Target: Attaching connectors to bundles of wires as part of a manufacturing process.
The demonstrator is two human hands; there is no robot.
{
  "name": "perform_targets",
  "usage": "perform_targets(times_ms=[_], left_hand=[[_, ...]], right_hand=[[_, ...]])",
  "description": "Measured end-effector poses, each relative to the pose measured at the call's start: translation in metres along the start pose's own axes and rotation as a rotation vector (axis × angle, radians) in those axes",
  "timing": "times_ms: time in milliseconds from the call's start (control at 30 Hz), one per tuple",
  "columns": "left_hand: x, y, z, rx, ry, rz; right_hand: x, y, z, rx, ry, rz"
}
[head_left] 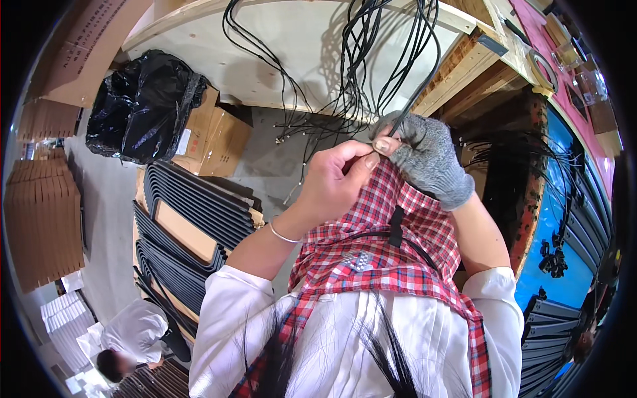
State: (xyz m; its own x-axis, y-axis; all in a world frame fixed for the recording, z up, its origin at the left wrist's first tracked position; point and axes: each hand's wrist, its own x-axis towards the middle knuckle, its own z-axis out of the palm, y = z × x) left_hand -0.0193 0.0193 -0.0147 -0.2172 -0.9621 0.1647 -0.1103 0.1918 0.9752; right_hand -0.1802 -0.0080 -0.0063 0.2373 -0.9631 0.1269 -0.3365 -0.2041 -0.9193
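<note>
Above plaid apron (405, 270) — bare left hand (334, 180), knit-gloved right hand (430, 158) — grips pinching slim black cable (415, 98).

My fingers (353, 150) hide part of the black cable (413, 101), and the top edge cuts off other cables (353, 69).

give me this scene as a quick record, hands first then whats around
left hand: bare, thumb and finger pinched together; anything held is too small to tell
right hand: in a grey glove, holding a black cable
ahead: more black cables hanging before a pale panel
person's left: black plastic bag, cardboard box, stacked black strips
lower left: another person in white
</note>
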Motion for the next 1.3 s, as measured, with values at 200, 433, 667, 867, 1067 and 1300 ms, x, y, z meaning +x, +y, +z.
perform_targets(times_ms=[200, 433, 667, 867, 1067, 1300], left_hand=[[0.007, -0.007, -0.019, -0.479, -0.332, -0.408], [-0.008, -0.002, -0.026, -0.521, -0.507, -0.398], [0.006, -0.004, -0.023, -0.607, -0.501, -0.542], [0.012, -0.011, -0.011, -0.737, -0.433, -0.55], [0.003, -0.015, -0.009, -0.257, -0.375, -0.409], [0.052, -0.006, 0.0, -0.377, -0.238, -0.265]], right_hand=[[-0.001, 0.0, -0.014, -0.139, -0.27, -0.271], [-0.01, 0.028, -0.023, -0.639, -0.49, -0.654], [-0.003, 0.032, -0.037, 0.054, -0.262, -0.184], [-0.002, 0.006, -0.024, 0.238, -0.003, 0.046], [-0.01, 0.006, -0.005, 0.098, 0.073, 0.094], [-0.026, 0.02, 0.035, -0.325, -0.129, -0.172]])
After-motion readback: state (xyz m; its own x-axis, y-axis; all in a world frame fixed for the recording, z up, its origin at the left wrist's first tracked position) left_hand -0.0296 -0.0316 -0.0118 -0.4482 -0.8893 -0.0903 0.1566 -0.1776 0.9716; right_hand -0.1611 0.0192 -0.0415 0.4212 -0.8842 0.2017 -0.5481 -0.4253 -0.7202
